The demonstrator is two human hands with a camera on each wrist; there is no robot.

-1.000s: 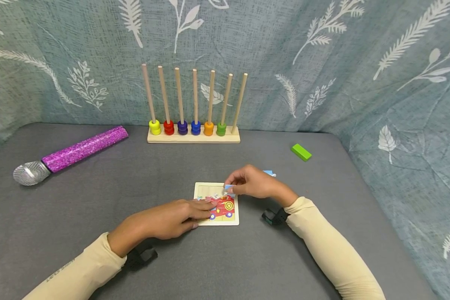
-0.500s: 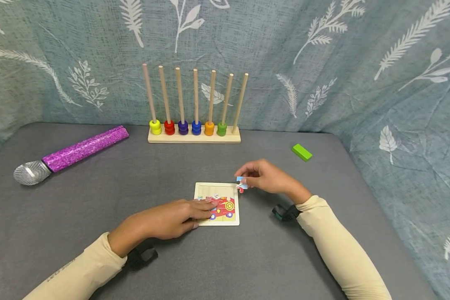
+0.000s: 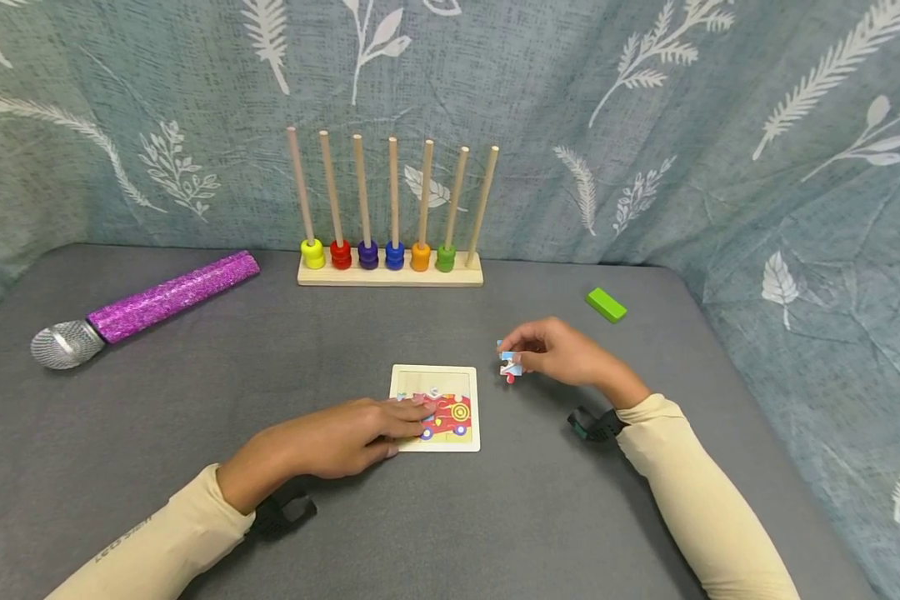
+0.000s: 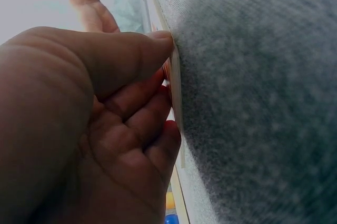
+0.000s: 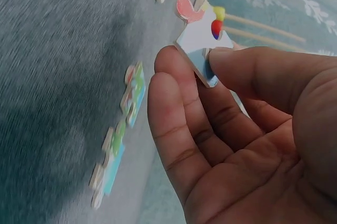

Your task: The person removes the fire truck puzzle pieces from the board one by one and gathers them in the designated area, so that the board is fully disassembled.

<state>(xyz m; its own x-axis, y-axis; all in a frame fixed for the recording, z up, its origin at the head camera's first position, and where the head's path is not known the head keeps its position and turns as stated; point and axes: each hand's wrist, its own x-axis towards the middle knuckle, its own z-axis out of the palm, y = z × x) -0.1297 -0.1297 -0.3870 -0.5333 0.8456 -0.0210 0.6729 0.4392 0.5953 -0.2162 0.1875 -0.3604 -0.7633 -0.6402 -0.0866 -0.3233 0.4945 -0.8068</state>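
Grey tabletop (image 3: 450, 517), hands (image 3: 341, 437) (image 3: 566, 354) apart, gap between tray edge (image 3: 476, 408) and held piece (image 5: 197, 40)

Wood, glitter and matt weave from where I sit
I see smooth, bare wood on the puzzle tray (image 3: 450, 448) and peg rack (image 3: 390, 279), glossy beads (image 3: 394, 257), a glittery microphone (image 3: 172, 297) with metal-mesh head (image 3: 63, 346), and a matt, woven-looking worktop (image 3: 495, 517).

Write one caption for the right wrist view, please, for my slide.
The right hand pinches a colorful puzzle piece while more pieces lie on the gray tabletop.
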